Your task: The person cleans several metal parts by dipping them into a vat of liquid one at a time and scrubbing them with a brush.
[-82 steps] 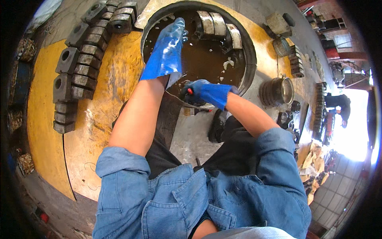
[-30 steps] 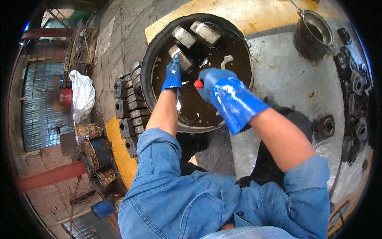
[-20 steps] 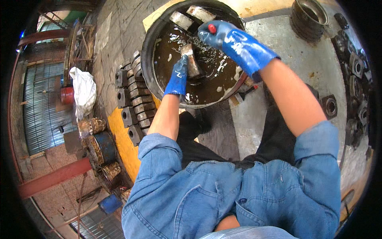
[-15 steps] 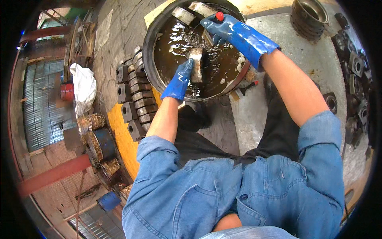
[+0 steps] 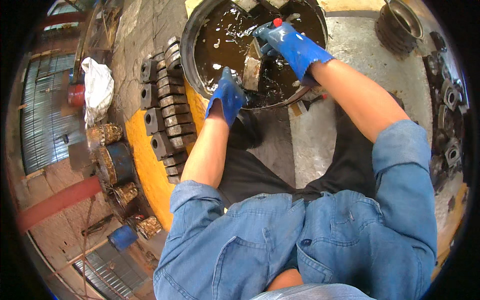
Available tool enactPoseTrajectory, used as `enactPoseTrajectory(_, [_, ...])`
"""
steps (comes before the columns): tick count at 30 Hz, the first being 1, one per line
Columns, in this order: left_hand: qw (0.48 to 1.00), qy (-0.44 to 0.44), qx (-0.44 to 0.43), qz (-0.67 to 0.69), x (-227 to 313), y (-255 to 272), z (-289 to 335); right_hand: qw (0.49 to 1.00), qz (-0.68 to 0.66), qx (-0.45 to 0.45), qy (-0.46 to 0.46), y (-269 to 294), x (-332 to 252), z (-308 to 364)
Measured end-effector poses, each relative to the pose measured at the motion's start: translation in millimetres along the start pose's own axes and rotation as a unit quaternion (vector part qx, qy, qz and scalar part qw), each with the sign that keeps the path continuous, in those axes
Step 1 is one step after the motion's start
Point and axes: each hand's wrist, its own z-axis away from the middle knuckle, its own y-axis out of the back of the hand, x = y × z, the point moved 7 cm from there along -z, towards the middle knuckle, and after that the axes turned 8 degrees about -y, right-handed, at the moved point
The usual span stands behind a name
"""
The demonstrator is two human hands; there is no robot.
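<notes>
Clutches one red-tipped tool (image 5: 278,22) in right hand (image 5: 281,39), grip wrapped round it. Has left hand (image 5: 227,92) just beside one pale metal block (image 5: 251,74); can't tell from here whether grip is firm or loose. Wears two blue gloves (image 5: 307,52). Located in brown liquid (image 5: 212,55), inside one round tub (image 5: 188,57), along with two more blocks (image 5: 245,4) at far edge, partly cut off. Counted left of tub: four holed blocks (image 5: 154,121), beside one row of segments (image 5: 176,111), too overlapped to count.
</notes>
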Motion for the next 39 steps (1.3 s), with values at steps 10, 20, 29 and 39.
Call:
enactPoseTrajectory(10, [0.984,-0.042,-0.112,-0.134,9,-16,-17,0.981,0.138,-0.130,0.052,-64,47,34])
enactPoseTrajectory(20, [0.799,-0.306,-0.097,-0.508,31,-63,9,0.978,0.179,-0.072,-0.076,34,1,60])
enactPoseTrajectory(29, [0.675,-0.277,-0.065,-0.681,25,-66,-22,0.983,-0.048,-0.169,0.049,-1,67,18])
enactPoseTrajectory(39, [0.853,-0.229,-0.228,-0.410,57,-10,-83,0.932,0.328,-0.094,0.126,-58,55,-7])
